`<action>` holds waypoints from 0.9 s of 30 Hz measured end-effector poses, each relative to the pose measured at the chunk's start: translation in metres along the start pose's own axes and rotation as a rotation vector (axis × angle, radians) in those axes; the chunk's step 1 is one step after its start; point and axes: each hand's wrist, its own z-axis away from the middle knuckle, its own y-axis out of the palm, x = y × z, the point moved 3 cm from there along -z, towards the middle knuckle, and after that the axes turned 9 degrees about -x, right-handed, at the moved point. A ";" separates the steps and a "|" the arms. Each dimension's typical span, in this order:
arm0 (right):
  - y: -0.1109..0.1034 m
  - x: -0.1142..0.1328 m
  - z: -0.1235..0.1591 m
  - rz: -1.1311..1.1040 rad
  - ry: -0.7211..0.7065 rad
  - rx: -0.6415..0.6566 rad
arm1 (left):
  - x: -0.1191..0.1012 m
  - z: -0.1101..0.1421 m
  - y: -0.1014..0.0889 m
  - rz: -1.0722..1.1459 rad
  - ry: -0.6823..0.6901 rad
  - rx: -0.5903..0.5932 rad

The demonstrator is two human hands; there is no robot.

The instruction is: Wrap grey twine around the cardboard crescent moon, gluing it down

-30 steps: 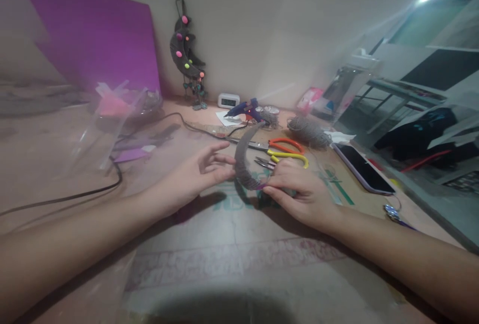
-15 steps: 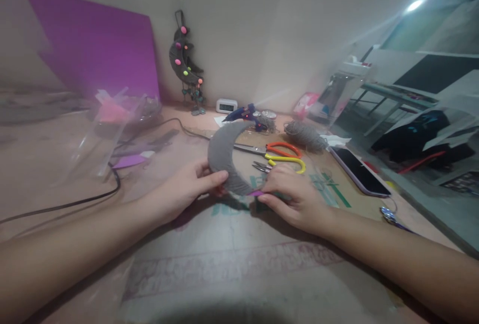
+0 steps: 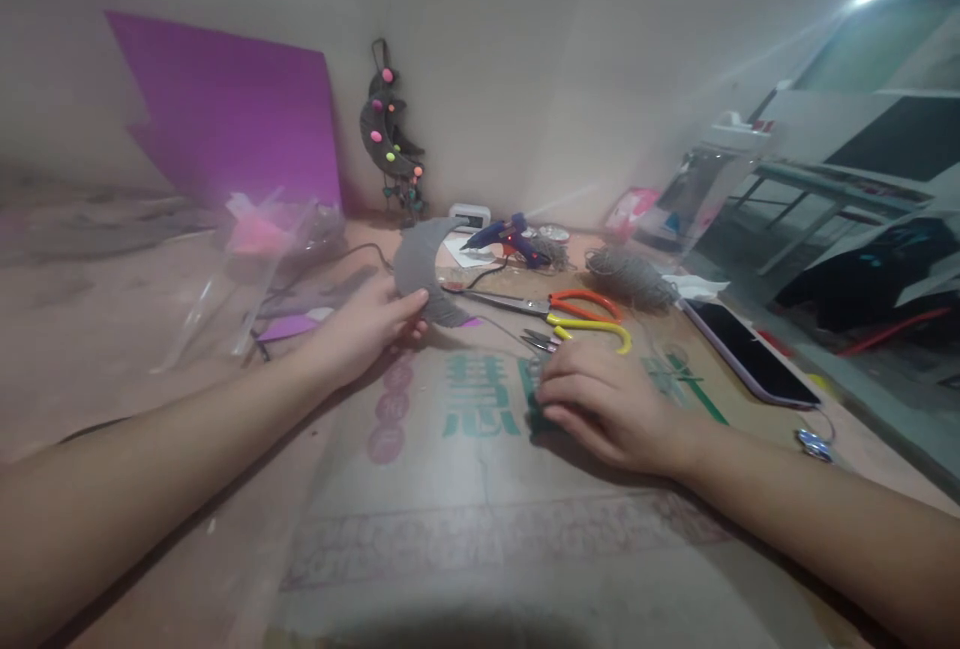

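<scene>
A grey crescent moon [image 3: 417, 264] is pinched between the thumb and fingers of my left hand [image 3: 386, 321], raised over the cardboard. Grey yarn seems to cover it, and a bit of purple shows at its lower tip. From that tip a thin strand of yarn [image 3: 506, 331] runs to my right hand [image 3: 592, 404], whose fingers are curled closed around it just above the cardboard; the fingertips are partly hidden. Right behind this hand lie small snips [image 3: 537, 340] and large scissors [image 3: 525, 304] with one orange and one yellow handle.
A blue glue gun [image 3: 499, 234], a white digital clock [image 3: 471, 217] and a grey yarn ball [image 3: 630, 276] sit toward the wall. To the right lies a phone [image 3: 750, 351]. At left are plastic packaging [image 3: 255, 249] and a purple sheet [image 3: 240, 119]. A decorated moon hanging [image 3: 390, 134] is against the wall.
My left hand has carried the crescent left and away from me. My right hand has come off its lower tip, drawing out a strand between them. The head view has shifted slightly.
</scene>
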 end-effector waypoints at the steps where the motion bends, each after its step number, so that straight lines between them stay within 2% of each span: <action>1: 0.001 0.009 -0.001 -0.008 -0.036 0.048 | -0.001 -0.003 -0.002 0.001 -0.010 0.008; 4: 0.007 0.041 -0.007 -0.115 -0.045 0.245 | -0.002 -0.008 -0.005 0.017 -0.017 0.048; 6: 0.016 0.055 -0.014 -0.220 0.038 0.393 | -0.001 -0.010 -0.005 0.023 -0.021 0.079; 8: 0.030 0.056 -0.023 -0.219 0.217 0.484 | 0.000 -0.011 -0.006 0.035 -0.020 0.089; 10: 0.045 0.045 -0.034 -0.133 0.429 0.510 | 0.001 -0.012 -0.007 0.059 -0.019 0.097; 12: 0.059 0.035 -0.048 -0.098 0.524 0.520 | 0.000 -0.013 -0.008 0.084 -0.026 0.106; 14: 0.068 0.037 -0.063 -0.228 0.444 0.532 | -0.001 -0.012 -0.007 0.097 -0.039 0.112; 17: 0.066 0.059 -0.079 -0.805 0.223 0.673 | -0.002 -0.012 -0.006 0.092 -0.046 0.113; 18: 0.062 0.064 -0.082 -0.979 0.226 0.702 | -0.002 -0.011 -0.006 0.088 -0.040 0.118; 19: 0.059 0.065 -0.084 -1.053 0.277 0.665 | -0.002 -0.011 -0.006 0.085 -0.032 0.127; 21: 0.055 0.059 -0.084 -0.908 0.384 0.522 | -0.001 -0.010 -0.005 0.075 -0.015 0.142; 23: 0.052 0.055 -0.081 -0.678 0.375 0.447 | 0.000 -0.009 -0.005 0.061 -0.010 0.141; 25: 0.047 0.060 -0.078 -0.702 0.309 0.539 | 0.001 -0.009 -0.006 0.044 -0.016 0.122; 27: 0.037 0.068 -0.079 -0.857 0.301 0.656 | 0.001 -0.008 -0.006 0.018 -0.019 0.116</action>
